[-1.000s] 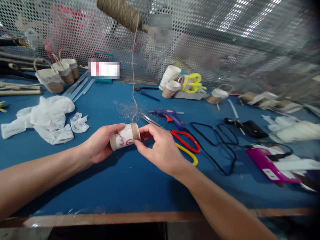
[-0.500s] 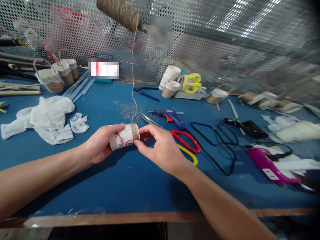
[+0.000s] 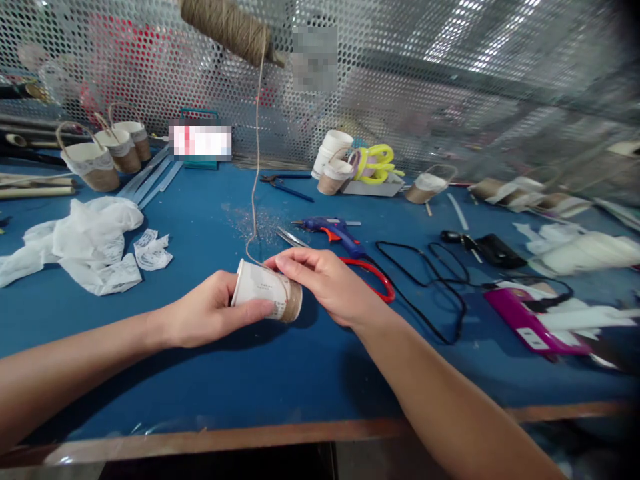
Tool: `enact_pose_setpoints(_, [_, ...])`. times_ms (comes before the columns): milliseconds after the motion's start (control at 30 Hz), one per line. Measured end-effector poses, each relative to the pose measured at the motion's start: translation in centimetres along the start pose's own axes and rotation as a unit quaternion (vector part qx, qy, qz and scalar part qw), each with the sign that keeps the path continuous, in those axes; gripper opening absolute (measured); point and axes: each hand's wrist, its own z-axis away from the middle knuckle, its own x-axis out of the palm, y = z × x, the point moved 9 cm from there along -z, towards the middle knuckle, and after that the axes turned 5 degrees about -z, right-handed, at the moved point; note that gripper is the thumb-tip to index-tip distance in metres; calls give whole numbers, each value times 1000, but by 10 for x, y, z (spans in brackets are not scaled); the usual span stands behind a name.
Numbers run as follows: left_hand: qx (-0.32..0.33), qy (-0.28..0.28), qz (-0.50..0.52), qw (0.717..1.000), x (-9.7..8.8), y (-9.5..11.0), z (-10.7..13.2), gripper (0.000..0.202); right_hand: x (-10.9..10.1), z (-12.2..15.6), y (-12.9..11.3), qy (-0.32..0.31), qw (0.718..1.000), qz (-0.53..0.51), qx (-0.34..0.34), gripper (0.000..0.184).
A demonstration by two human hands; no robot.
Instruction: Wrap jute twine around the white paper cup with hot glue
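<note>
My left hand (image 3: pixel 220 310) is closed round a white printed paper cup (image 3: pixel 257 285), which lies tilted on its side with its open rim toward the left. Brown twine (image 3: pixel 293 303) is wound in a band round the cup's base end. From a large spool (image 3: pixel 225 30) overhead a single strand (image 3: pixel 256 153) hangs down to the cup. My right hand (image 3: pixel 320 280) is at the cup's upper right side, its thumb and index finger pinched on the strand. Behind it lie red-handled scissors (image 3: pixel 383 287), partly hidden, and a blue glue gun (image 3: pixel 335 233).
White lace fabric (image 3: pixel 85 240) lies at left, near small twine-wrapped baskets (image 3: pixel 100 175). Pliers (image 3: pixel 287 187), white paper cups (image 3: pixel 333 143) and yellow-handled scissors (image 3: pixel 377 163) are toward the back. A black cord (image 3: pixel 425 287) and a magenta device (image 3: pixel 535 327) occupy the right. Perforated metal mesh (image 3: pixel 390 87) stands behind.
The cup has turned, so its open rim now shows at left and a different printed side faces me. My right hand has moved from the base end to the strand above the cup.
</note>
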Motion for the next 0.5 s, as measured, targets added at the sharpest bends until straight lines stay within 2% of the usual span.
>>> enact_pose_setpoints(167, [-16, -24, -46, 999, 4, -3, -3, 22, 0, 1, 0, -3, 1000, 15, -15, 15])
enact_pose_setpoints(333, [-8, -25, 7, 1000, 6, -3, -4, 19, 5, 2, -5, -12, 999, 37, -25, 12])
enact_pose_setpoints(500, [-46, -5, 48, 998, 7, -12, -3, 24, 12, 5, -9, -15, 996, 81, -25, 13])
